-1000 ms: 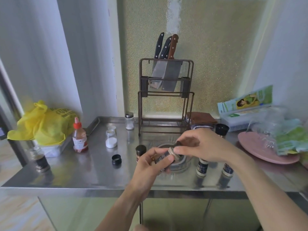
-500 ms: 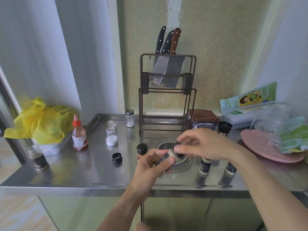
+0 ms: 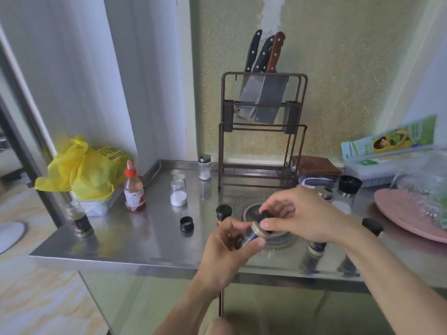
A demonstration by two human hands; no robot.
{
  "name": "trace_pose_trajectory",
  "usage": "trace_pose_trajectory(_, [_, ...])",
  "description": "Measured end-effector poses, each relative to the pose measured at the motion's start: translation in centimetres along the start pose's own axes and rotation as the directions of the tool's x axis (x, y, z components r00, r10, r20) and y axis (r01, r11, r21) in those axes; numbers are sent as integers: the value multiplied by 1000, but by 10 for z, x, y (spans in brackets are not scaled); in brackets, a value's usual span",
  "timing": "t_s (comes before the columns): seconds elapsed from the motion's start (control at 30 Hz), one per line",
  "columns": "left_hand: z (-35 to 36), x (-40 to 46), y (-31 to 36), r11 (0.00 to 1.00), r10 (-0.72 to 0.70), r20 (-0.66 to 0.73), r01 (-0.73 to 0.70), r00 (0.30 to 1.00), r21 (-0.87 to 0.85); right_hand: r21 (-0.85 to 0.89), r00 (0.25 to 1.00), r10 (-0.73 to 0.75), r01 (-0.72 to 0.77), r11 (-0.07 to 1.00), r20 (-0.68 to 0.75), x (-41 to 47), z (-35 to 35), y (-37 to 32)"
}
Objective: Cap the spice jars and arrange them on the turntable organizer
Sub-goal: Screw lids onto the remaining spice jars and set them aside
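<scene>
My left hand [image 3: 227,247] grips the tilted spice jar [image 3: 250,235]; my right hand [image 3: 297,213] pinches what looks like a black cap [image 3: 266,215], now nearer the mouth, at 1 o'clock: capping imminent.

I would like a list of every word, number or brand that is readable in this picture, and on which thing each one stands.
No text can be read with certainty.
Yellow bag: dark print, too blurred.
Red-capped bottle: label too small.
Green packet: a picture and print, blurred.
Jar in the left hand: label unreadable.
Dark jar: no legible label.
</scene>
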State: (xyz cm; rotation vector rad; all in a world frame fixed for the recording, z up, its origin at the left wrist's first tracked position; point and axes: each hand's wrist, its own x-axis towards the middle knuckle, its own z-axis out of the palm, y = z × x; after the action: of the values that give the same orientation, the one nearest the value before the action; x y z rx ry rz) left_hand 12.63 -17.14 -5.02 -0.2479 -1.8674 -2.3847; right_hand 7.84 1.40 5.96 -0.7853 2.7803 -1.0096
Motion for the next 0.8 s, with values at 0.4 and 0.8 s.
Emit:
trace_pose_trajectory(0.4, [-84,-7,4,851,221,-494,82,841,518,-178,971,-213,193,965,-106,63,101,-61])
trace_pose_trajectory(0.8, [-113,22,-30,783,183,-457,152,870,603,-376,988,-120,76,924,-97,141,109,-61])
